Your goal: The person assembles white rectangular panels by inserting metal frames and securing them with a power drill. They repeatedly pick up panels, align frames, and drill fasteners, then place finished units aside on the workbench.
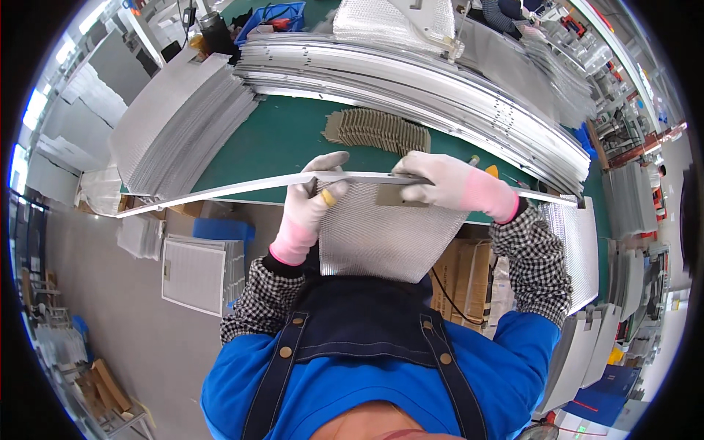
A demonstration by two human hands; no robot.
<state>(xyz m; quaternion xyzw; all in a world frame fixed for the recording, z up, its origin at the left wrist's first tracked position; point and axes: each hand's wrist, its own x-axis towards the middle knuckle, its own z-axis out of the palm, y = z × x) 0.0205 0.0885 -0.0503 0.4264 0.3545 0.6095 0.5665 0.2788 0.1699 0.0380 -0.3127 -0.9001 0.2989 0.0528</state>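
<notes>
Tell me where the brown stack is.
In the head view, the brown stack lies just above centre on the green table, between the right hand and the long metal strips.

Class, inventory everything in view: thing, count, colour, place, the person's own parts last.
Long strip: one, silver, in both hands
Mesh panel: one, silver, below strip
Ridged pieces: many, brown, on table
Table: one, green, ahead
Stacked strips: many, silver, table's far side
Panel stack: one, pale, table's left
Basket: one, blue, upper left
Cardboard: count unclear, brown, below table
Background clutter: uncountable, mixed colours, upper right
Apron: one, navy, chest
Left hand: one, white-pink glove, on strip
Right hand: one, white-pink glove, on strip
</notes>
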